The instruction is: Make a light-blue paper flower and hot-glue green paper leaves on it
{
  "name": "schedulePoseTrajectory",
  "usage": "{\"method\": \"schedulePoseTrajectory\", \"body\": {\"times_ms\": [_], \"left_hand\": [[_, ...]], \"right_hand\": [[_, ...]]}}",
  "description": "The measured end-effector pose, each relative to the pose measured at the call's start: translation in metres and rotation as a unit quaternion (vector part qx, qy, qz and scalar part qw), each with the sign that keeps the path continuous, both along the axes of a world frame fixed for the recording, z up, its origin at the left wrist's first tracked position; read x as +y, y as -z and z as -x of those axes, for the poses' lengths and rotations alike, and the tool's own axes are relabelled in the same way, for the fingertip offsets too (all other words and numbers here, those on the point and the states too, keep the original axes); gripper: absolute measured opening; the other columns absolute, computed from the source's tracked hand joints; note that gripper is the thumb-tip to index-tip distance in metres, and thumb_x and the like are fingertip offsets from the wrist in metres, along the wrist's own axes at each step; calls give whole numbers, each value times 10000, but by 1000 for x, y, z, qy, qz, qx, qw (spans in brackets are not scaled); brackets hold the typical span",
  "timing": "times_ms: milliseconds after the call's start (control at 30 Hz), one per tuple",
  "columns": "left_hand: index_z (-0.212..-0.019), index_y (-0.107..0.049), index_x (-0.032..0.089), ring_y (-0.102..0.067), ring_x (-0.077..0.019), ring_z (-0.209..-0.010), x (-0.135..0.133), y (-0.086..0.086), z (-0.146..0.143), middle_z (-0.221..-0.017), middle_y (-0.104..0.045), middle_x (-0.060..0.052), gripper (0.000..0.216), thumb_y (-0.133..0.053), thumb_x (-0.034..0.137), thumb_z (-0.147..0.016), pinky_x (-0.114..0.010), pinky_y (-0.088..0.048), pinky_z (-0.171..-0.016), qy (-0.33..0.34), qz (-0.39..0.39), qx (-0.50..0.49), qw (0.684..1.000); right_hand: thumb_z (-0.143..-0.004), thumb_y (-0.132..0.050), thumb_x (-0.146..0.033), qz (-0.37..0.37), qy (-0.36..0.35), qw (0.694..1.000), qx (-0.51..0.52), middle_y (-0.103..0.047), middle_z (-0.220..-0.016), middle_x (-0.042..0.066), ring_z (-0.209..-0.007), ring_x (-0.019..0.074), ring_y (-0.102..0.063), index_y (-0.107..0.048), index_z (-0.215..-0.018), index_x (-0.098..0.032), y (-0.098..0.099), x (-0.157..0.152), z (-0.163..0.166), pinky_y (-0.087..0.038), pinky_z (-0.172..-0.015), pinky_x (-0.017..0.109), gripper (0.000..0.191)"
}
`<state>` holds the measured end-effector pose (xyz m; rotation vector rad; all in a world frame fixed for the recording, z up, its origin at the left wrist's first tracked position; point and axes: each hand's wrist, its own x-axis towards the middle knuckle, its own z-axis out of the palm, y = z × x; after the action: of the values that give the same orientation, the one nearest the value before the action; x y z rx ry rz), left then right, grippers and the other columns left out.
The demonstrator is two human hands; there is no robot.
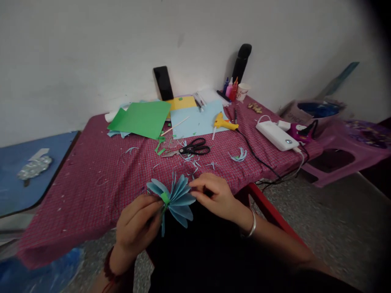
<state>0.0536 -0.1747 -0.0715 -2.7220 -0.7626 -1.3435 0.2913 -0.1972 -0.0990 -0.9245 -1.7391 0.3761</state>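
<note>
A light blue paper flower (pixel 176 196) with folded petals and a small green band at its middle is held in front of me, at the near edge of the table. My left hand (pixel 137 226) is closed, pinching the flower at the green band from below. My right hand (pixel 214 194) is closed too, its fingertips pinching the tip of a petal on the flower's right side. A silver bangle circles my right wrist.
The table wears a red checked cloth (pixel 100 179) strewn with paper scraps. On it lie black scissors (pixel 192 148), a yellow glue gun (pixel 224 122), green paper (pixel 143 118), a light blue sheet (pixel 197 120), a white power bank (pixel 276 135), glue bottles (pixel 230 88) and a phone (pixel 163 83) leaning on the wall. A purple stool (pixel 342 156) stands to the right.
</note>
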Motion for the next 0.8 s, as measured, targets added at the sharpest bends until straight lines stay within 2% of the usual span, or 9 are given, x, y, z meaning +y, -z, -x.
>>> {"method": "schedulePoseTrajectory", "body": {"times_ms": [167, 267, 367, 600, 800], "left_hand": [[-945, -643, 175, -679, -147, -731, -1, -1, -2, -811, -695, -52, 160, -609, 62, -837, -254, -584, -669, 17, 24, -2, 1000], [-966, -657, 161, -679, -153, -746, -1, -1, -2, -826, -702, -62, 194, -624, 39, -819, -260, -578, -680, 35, 18, -3, 999], [-977, -657, 159, -676, -149, -756, -3, -1, -3, -837, -707, -62, 185, -623, 51, -832, -257, -573, -688, 45, 17, 3, 999], [-923, -638, 179, -677, -142, -694, -3, -2, -7, -789, -708, -46, 132, -602, 82, -841, -239, -556, -638, 30, 22, -8, 999], [-905, -626, 178, -665, -128, -663, -2, -7, -6, -774, -687, -46, 128, -579, 79, -839, -212, -541, -609, 38, 93, -15, 995]], "right_hand": [[-912, -635, -241, -3, -34, 998, -61, -646, -875, 45, -820, 172, -595, -677, -908, -203, -13, -3, -3, -475, -729, 331, 57], [-937, -613, -247, 8, -80, 989, -123, -690, -903, 47, -841, 173, -609, -672, -959, -192, -28, -5, 1, -461, -781, 347, 84], [-960, -571, -228, 1, -101, 984, -146, -695, -876, 54, -823, 166, -611, -666, -944, -166, -37, -6, 10, -463, -770, 321, 115], [-936, -487, -154, -54, -76, 982, -164, -643, -730, 31, -669, 156, -531, -603, -750, -189, -33, -1, 30, -403, -628, 311, 223], [-934, -518, -155, -31, -88, 989, -116, -642, -763, 32, -722, 163, -555, -602, -845, -193, -32, -1, 32, -439, -666, 312, 129]]}}
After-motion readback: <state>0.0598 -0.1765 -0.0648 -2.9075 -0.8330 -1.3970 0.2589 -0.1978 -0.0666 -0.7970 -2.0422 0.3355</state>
